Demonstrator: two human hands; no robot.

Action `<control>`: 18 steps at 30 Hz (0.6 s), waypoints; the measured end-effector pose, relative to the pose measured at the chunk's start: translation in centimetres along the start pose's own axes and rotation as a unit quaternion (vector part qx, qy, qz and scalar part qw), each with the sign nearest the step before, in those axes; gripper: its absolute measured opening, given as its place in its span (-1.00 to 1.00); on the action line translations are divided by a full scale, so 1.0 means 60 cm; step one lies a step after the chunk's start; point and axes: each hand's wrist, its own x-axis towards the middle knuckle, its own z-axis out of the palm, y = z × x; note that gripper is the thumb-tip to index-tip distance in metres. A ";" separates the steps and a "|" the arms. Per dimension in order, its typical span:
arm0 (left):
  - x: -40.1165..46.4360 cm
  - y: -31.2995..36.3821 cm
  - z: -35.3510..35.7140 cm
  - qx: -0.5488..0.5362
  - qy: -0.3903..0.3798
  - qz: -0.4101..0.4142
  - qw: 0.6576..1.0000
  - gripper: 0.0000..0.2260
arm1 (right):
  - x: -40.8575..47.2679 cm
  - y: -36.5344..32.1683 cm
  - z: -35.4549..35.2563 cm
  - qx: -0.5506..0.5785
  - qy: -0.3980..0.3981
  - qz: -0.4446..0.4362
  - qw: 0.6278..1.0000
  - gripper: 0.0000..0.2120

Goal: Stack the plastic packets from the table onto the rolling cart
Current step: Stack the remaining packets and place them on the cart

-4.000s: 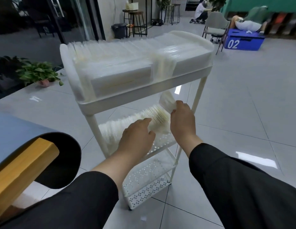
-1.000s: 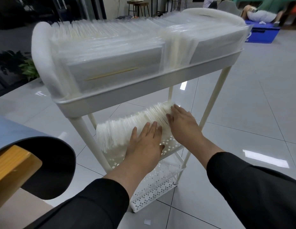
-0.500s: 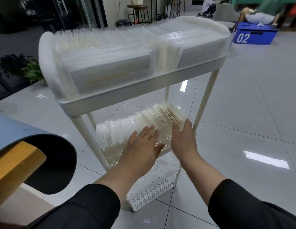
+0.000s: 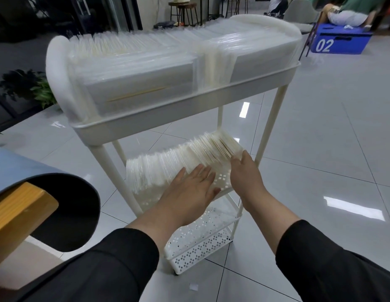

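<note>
Head view: both hands, left point(image 4: 190, 188) and right point(image 4: 244, 173), fingers spread wide, square the clear plastic packets point(image 4: 178, 164) on the white cart's middle shelf point(image 4: 222, 178); a nudge could topple the leaning row (right end especially).

The rolling cart point(image 4: 185, 118) was creamy white, its lower shelves point(image 4: 200, 247) punched with small diamond-shaped clusters of holes. The plastic packets point(image 4: 135, 68) were clear and milky, some showing pale yellow edges. The desk point(image 4: 13, 171) had a grey-blue top, a black underside and a yellow wooden leg point(image 4: 17, 210). Both sleeves point(image 4: 98, 264) were black. The floor tiles point(image 4: 331, 138) were glossy pale grey. A blue box point(image 4: 340, 43) bore a white "02".
</note>
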 end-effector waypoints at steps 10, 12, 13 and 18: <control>-0.109 0.014 -0.048 -0.128 0.110 -0.083 0.982 -0.59 | -0.117 -0.014 -0.012 -0.087 -0.102 -0.103 0.986 -0.57; -0.165 0.029 -0.073 -0.120 0.110 -0.105 0.981 -0.61 | -0.155 -0.021 -0.011 -0.088 -0.130 -0.118 0.980 -0.63; -0.196 0.035 -0.084 -0.110 0.116 -0.113 0.981 -0.61 | -0.176 -0.028 -0.011 -0.089 -0.139 -0.132 0.978 -0.66; -0.383 0.039 -0.119 -0.097 0.209 -0.135 0.964 -0.67 | -0.303 -0.095 -0.008 -0.068 -0.204 -0.227 0.950 -0.74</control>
